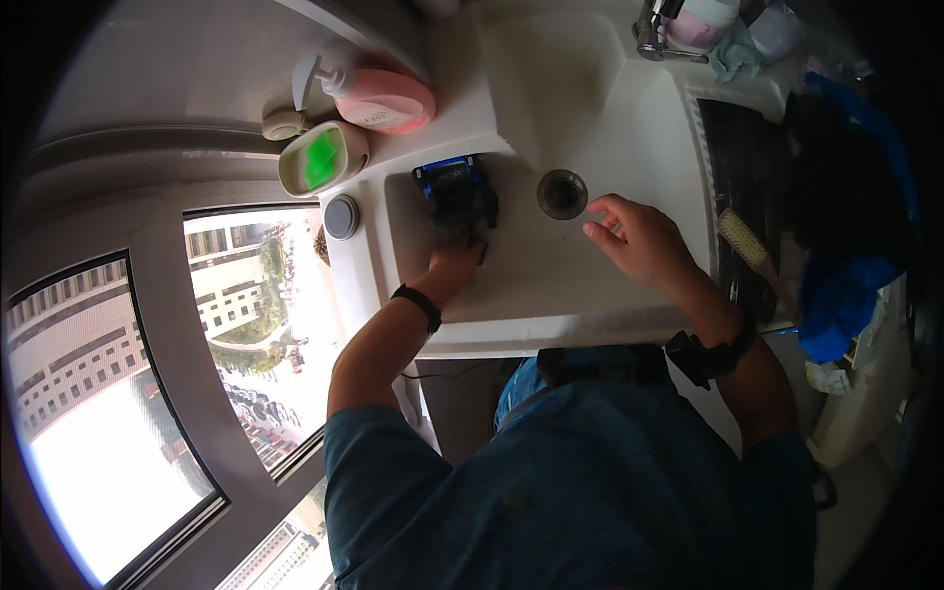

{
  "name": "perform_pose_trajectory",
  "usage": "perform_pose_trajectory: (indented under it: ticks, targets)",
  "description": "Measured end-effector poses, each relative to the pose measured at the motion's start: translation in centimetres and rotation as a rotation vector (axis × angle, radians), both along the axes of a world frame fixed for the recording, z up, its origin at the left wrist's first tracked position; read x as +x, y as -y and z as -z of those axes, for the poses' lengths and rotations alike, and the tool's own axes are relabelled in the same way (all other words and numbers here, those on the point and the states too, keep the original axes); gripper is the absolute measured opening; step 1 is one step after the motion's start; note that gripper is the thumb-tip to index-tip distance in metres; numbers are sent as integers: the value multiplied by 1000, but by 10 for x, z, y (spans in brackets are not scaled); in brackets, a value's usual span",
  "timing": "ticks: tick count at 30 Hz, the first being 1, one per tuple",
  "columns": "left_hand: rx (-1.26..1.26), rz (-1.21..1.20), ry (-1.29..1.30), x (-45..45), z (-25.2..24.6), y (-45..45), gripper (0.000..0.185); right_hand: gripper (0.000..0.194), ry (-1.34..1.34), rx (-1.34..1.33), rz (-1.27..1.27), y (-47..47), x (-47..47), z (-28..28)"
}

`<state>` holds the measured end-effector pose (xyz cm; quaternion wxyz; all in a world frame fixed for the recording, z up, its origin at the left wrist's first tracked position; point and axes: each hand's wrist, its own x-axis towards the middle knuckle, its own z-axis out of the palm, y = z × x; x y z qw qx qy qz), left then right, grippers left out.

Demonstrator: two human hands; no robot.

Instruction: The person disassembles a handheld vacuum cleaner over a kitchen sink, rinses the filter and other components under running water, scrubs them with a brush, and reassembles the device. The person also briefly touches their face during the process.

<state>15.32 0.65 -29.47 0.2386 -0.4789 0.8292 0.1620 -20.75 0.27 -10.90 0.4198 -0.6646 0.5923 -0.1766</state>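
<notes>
A black and blue object point(453, 188), whose exact kind I cannot make out, lies in the left part of a white sink basin point(516, 295). My left hand point(453, 269) grips its near end; motion blur and dark material hide the fingertips there. Over the right half of the basin hovers my right hand point(638, 240), fingers loosely curled and apart, holding nothing. Just left of those fingertips sits the round metal drain point(563, 195) in the basin floor.
On the left ledge stand a pink pump bottle point(387, 99), a soap dish point(355, 151) with a green piece point(321, 160), and a grey-topped round container point(341, 217). A chrome faucet point(653, 37) is at the back. Right of the basin lie a brush point(745, 240) and blue cloth point(841, 302).
</notes>
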Motion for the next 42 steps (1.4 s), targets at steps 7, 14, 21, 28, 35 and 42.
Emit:
perform_pose_trajectory:
  ticks: [7,14,21,28,35,42]
  targets:
    - [-245,194,-64,14,76,16,29,36,7,67,39,-12,-18,-6]
    - [142,188,157,-11,39,22,34,35,21,76,82,-17,-28,-3]
    - [87,-170,-266,-82,-157,40,75,33,82,133,104,-20,-32,13]
    - [-393,-442,-1458,-110,-285,77,79,37,116,151,54,-21,-17,18]
    - [-507,-393,-1574,-140,-319,80,67,38,95,85,-1,-22,-17,19]
    - [-586,-430,-1672,-161,-327,72,67,37,93,117,13,-23,-21,19]
